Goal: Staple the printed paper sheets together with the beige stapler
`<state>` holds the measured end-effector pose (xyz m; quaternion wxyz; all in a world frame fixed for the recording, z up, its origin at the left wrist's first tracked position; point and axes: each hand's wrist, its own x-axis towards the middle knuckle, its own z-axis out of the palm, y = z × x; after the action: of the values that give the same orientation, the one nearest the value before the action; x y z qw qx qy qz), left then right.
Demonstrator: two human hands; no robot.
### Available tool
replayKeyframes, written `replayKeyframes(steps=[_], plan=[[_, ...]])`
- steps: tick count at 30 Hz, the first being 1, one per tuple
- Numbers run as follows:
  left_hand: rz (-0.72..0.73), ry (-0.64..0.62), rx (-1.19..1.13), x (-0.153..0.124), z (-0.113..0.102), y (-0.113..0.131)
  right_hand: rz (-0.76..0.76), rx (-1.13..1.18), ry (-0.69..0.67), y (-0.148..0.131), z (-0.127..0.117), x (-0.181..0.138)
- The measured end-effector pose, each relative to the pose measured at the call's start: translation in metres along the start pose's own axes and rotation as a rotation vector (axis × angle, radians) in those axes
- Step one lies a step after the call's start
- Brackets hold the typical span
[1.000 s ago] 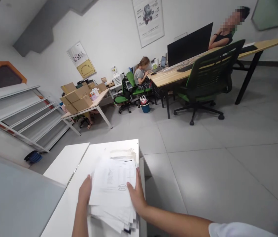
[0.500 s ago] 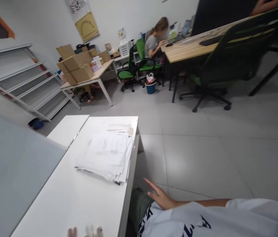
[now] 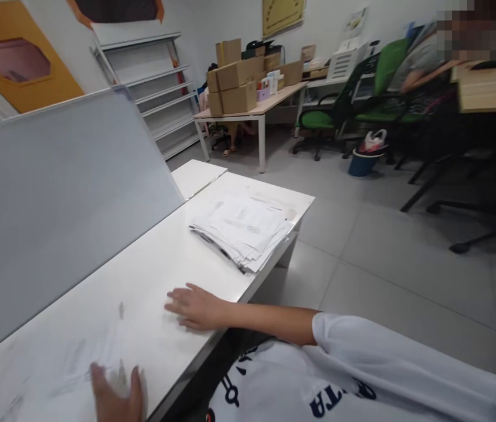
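My right hand [image 3: 197,308] reaches over the near part of the white desk [image 3: 160,269], palm down with its fingers spread and nothing in it. At the bottom edge, my left hand [image 3: 118,398] shows a finger and thumb set wide apart over blurred paper sheets [image 3: 63,363] with faint print. A small, thin grey object [image 3: 121,310] appears beyond those fingers, too smeared to name. Farther along the desk lies an uneven stack of papers [image 3: 243,228], the top one bearing an oval stamp; neither hand touches it.
A pale partition board [image 3: 67,205] stands along the desk's left side. Cardboard boxes [image 3: 234,88] crowd a table behind. A blue bin [image 3: 364,161] and green chairs [image 3: 318,120] stand on the floor. At the right, a person [image 3: 424,64] sits by a wooden desk [image 3: 494,88].
The view has swung left. My right hand has moved from beside the desk edge to over the desktop. More of my left hand shows, and the printed sheets have come into view.
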<state>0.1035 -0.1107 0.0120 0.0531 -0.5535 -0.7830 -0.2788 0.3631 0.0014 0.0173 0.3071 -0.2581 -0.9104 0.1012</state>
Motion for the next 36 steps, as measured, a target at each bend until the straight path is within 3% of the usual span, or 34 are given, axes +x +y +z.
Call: replayKeyframes(steps=[2, 5, 8, 10, 14, 17, 25, 29, 33, 36], plan=[[0.071, 0.004, 0.053, 0.017, -0.004, -0.006, 0.155, -0.003, -0.02, -0.003, 0.012, 0.013], [-0.003, -0.058, 0.074, 0.032, -0.003, -0.014, 0.247, 0.004, -0.058, -0.006, 0.024, 0.019], [-0.152, -0.179, 0.076, 0.032, -0.003, -0.018, 0.159, -0.001, -0.063, -0.006, 0.029, 0.015], [-0.154, -0.179, 0.102, 0.027, -0.003, -0.02, 0.063, 0.012, -0.054, -0.006, 0.03, 0.012], [0.034, -0.12, 0.118, 0.013, 0.0, -0.026, -0.089, -0.014, -0.059, -0.009, 0.03, 0.008], [0.177, -0.115, 0.105, 0.004, 0.008, -0.022, -0.073, -0.103, -0.09, -0.01, 0.029, 0.009], [0.46, -0.166, -0.081, -0.004, 0.031, 0.031, -0.004, -0.177, -0.12, -0.003, 0.037, 0.016], [0.413, -0.08, -0.14, 0.003, 0.038, 0.03, 0.091, -0.209, -0.114, 0.0, 0.039, 0.017], [0.285, -0.236, -0.036, 0.008, 0.043, 0.034, 0.142, -0.221, -0.126, -0.003, 0.034, 0.018], [0.275, -0.322, -0.032, 0.007, 0.041, 0.045, 0.165, -0.191, -0.142, -0.005, 0.028, 0.018]])
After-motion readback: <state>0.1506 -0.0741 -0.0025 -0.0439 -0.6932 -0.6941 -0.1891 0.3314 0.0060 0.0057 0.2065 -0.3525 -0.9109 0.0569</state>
